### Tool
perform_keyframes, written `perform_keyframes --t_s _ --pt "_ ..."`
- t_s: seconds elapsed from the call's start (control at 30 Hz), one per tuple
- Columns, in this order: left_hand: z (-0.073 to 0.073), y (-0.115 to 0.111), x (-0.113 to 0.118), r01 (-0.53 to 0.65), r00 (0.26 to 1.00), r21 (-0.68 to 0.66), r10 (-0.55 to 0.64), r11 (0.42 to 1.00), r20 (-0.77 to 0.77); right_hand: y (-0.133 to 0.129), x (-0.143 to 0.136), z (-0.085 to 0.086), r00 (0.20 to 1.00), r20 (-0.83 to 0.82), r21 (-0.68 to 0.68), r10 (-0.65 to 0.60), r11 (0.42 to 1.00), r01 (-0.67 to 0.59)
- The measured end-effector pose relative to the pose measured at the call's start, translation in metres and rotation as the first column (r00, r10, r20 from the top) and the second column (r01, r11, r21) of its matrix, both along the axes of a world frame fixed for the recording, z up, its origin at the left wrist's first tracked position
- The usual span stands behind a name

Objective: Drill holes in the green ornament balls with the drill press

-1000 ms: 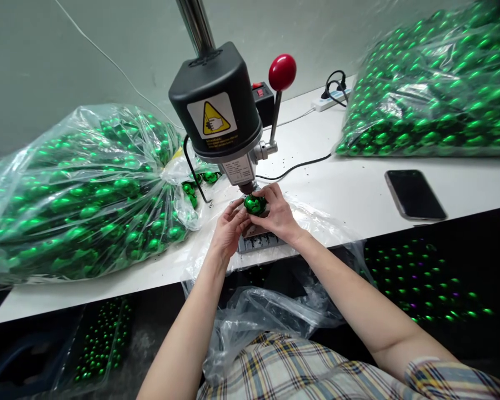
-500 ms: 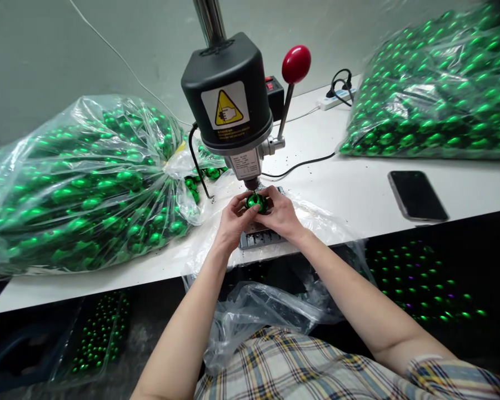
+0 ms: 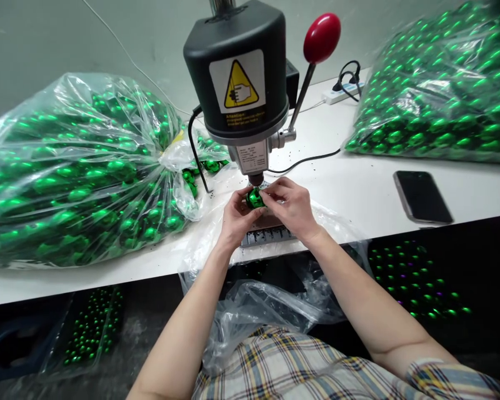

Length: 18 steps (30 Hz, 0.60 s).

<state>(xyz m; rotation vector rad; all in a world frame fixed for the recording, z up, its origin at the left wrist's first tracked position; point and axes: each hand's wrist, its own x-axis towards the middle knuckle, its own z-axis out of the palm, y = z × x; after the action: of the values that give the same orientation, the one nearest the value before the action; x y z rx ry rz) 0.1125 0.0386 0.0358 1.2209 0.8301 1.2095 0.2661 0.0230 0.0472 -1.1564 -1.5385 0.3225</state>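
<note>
A shiny green ball [image 3: 255, 198] sits just under the chuck of a black bench drill press [image 3: 241, 72]. My left hand [image 3: 238, 215] is closed around the ball's left side, with the thumb along its lower front. On the right, my right hand [image 3: 290, 208] is closed too, thumb and forefinger pinched against the ball's upper right edge. Whether a small part lies between those fingertips is hidden. Below both hands is the drill's slotted metal base [image 3: 266, 236], strewn with dark shavings. The drill bit is barely visible behind the fingers.
Clear bags full of green balls, a left bag [image 3: 79, 178] and a right bag [image 3: 441, 94], flank the drill. The red-knobbed lever [image 3: 321, 38] rises at right. A phone [image 3: 423, 195] lies near the table edge, a power strip [image 3: 341, 93] behind. Plastic sheeting [image 3: 266, 303] hangs before me.
My right hand has shifted slightly right, its fingers now pinched at the ball's edge instead of wrapped around it. My left hand still holds the ball. The camera view has moved closer to the drill.
</note>
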Motion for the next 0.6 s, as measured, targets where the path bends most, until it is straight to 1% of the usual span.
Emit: perform_keyframes --t_s 0.1,0.2,0.37,0.47,0.6 --pt "-0.001 0.0 -0.001 0.012 1.0 -0.015 -0.012 1.0 -0.002 0.004 0.001 0.001 0.996 0.084 0.03 -0.013 0.999 0.011" --pt "-0.001 0.0 -0.002 0.042 0.999 -0.047 -0.042 0.998 0.003 0.008 0.004 -0.002 0.993 0.113 0.037 -0.03 0.999 0.026" --pt "-0.003 -0.001 -0.002 0.065 0.998 -0.067 -0.063 0.996 0.03 0.003 0.008 -0.006 0.999 0.031 0.013 -0.038 0.999 0.037" --pt "-0.005 0.0 -0.001 0.042 0.999 -0.041 -0.041 0.998 0.035 -0.004 0.005 -0.004 1.0 -0.01 -0.016 -0.015 1.0 0.015" --pt "-0.008 0.001 0.002 0.0 0.999 -0.005 0.0 1.0 0.038 -0.006 -0.001 0.0 1.0 -0.009 -0.044 -0.024 0.999 0.023"
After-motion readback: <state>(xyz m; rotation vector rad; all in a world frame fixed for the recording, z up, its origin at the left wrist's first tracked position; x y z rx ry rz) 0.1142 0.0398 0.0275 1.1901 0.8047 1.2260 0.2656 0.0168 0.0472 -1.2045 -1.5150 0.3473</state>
